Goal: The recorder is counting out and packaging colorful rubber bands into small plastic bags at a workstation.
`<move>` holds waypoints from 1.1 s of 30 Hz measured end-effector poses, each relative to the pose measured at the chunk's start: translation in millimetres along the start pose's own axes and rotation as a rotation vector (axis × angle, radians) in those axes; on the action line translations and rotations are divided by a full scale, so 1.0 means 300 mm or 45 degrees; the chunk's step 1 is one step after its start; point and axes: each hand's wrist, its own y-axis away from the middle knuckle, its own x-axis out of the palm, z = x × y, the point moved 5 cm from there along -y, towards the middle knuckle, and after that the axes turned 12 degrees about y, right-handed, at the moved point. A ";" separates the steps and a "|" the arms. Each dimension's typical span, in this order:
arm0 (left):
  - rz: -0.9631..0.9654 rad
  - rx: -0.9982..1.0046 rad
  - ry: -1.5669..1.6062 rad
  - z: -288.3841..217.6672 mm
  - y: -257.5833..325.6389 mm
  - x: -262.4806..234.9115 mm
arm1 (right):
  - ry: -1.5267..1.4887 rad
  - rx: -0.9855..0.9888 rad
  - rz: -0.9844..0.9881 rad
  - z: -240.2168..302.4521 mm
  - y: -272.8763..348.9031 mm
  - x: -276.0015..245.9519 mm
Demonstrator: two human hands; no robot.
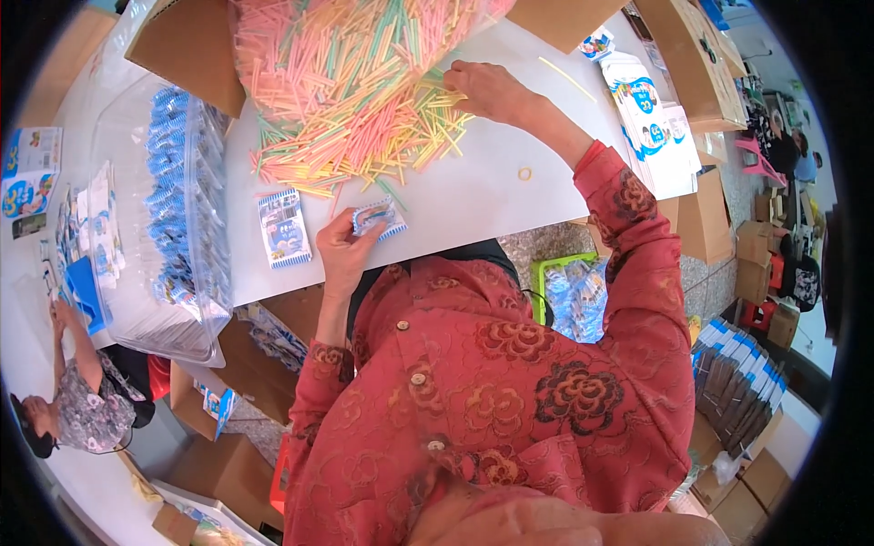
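Observation:
My left hand [342,252] pinches a small blue-and-white packet [379,218] over the table's near edge. Just left of it, another packet [285,229] lies flat on the white tabletop. A big heap of thin pastel sticks [364,136], pink, yellow and green, spills from a clear plastic bag [364,36] in front of me. At the heap's right side, my right hand [487,91] has its fingers bent together down onto the sticks. Its fingertips are partly hidden among them.
A clear plastic bin [218,318] of blue-striped packets stands at the left. Printed white cartons [642,118] lie on the right, beside cardboard boxes [696,73]. One loose stick [566,78] and a rubber band [524,173] rest on the table. A co-worker [82,400] sits at the left.

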 end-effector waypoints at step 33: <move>-0.010 0.008 0.022 0.006 0.004 0.011 | 0.577 -0.396 -0.111 0.048 0.027 0.037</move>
